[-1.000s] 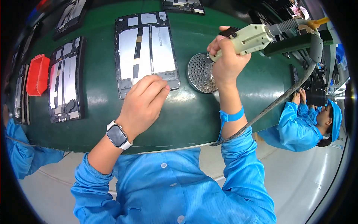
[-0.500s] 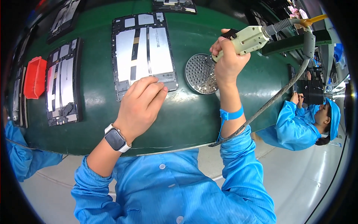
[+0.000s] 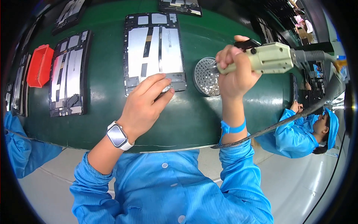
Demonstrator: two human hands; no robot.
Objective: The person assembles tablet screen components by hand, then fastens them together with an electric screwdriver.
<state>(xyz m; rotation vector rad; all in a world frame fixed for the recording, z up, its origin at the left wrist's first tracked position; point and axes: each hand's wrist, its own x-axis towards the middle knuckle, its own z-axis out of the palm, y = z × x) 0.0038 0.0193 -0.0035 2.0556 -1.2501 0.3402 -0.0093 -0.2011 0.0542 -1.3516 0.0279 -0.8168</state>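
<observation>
My left hand (image 3: 143, 106) lies on the near end of an opened tablet (image 3: 175, 48), its fingers slightly bent and apart on a grey part at the edge. The tablet is a black frame with silver panels and dark strips. My right hand (image 3: 238, 72) is wrapped around a pale green electric screwdriver (image 3: 274, 59) with a thick cable behind it. The screwdriver's front end points left, above a round metal dish (image 3: 206, 74) with a perforated plate and small silver screws. Whether its bit touches a screw I cannot tell.
A second opened tablet (image 3: 72, 74) lies to the left, beside a red plastic bin (image 3: 40, 65). More devices (image 3: 182, 6) lie along the far side of the green table (image 3: 179, 127). The grey cable (image 3: 276, 128) crosses my right forearm. A co-worker in blue (image 3: 294, 132) sits at the right.
The view has shifted slightly. My right hand has turned the screwdriver more level, its front end still by the screw dish. My left hand stays on the tablet's near edge.
</observation>
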